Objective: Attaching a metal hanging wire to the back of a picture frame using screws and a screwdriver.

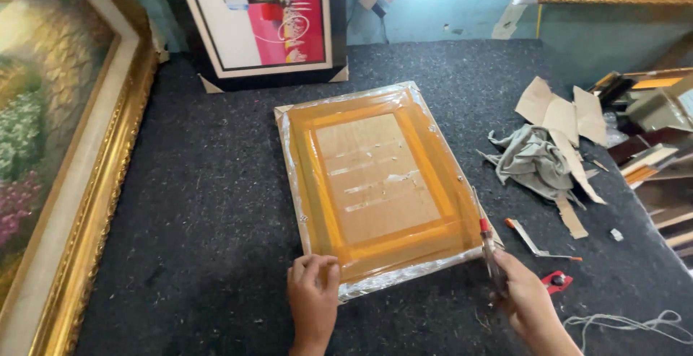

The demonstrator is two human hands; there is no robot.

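Observation:
An orange picture frame (375,183) wrapped in clear plastic film lies flat on the dark felt table (195,204), a brown cardboard panel in its middle. My left hand (313,295) presses down on the frame's near left corner. My right hand (523,295) grips a slim cutter (488,244) with a red tip, its blade set against the frame's near right corner along the right edge.
A large gold-framed painting (65,154) leans at the left. A colourful framed picture (263,17) stands at the back. A grey rag (533,160), cardboard scraps (567,121), a second cutter (530,240), a red tool (557,280), string (621,322) and frame offcuts (650,154) lie at the right.

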